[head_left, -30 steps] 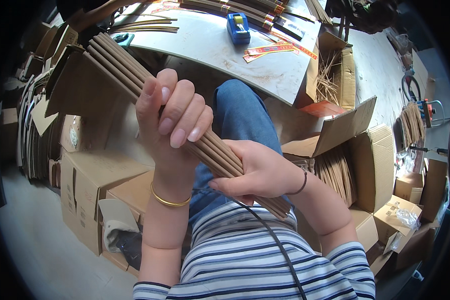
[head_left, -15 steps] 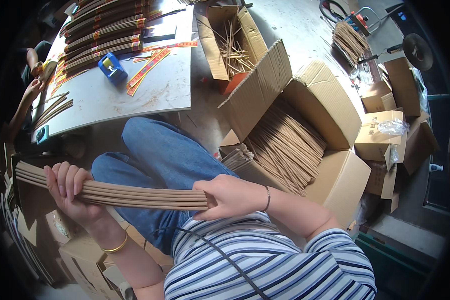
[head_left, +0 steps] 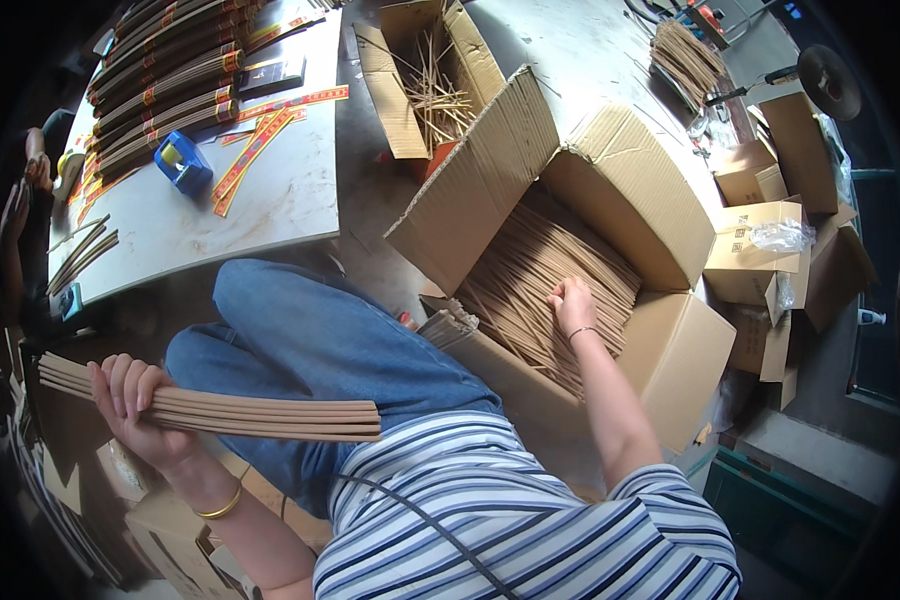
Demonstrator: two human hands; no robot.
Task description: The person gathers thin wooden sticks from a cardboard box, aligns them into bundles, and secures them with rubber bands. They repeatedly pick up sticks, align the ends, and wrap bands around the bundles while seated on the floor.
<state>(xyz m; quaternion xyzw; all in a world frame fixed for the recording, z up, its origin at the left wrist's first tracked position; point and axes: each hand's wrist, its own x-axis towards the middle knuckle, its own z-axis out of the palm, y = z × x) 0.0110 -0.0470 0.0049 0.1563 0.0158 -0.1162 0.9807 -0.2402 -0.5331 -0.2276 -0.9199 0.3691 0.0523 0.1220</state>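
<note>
Table [head_left: 285,205]: white | floor [head_left: 600,50]: cartons [head_left: 480,180] | left fingers [head_left: 128,388]: clutching sticks [head_left: 270,416] | right fingers [head_left: 570,291]: can't tell

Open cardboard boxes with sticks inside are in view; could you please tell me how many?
2: the large box, with the right hand over its sticks, and the smaller box beyond it, right of the white table. Others may be hidden.

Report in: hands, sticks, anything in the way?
Left hand gripping stick bundle. Right hand at loose sticks in open carton, contact unclear. Carton flaps open, none over right hand.
</note>
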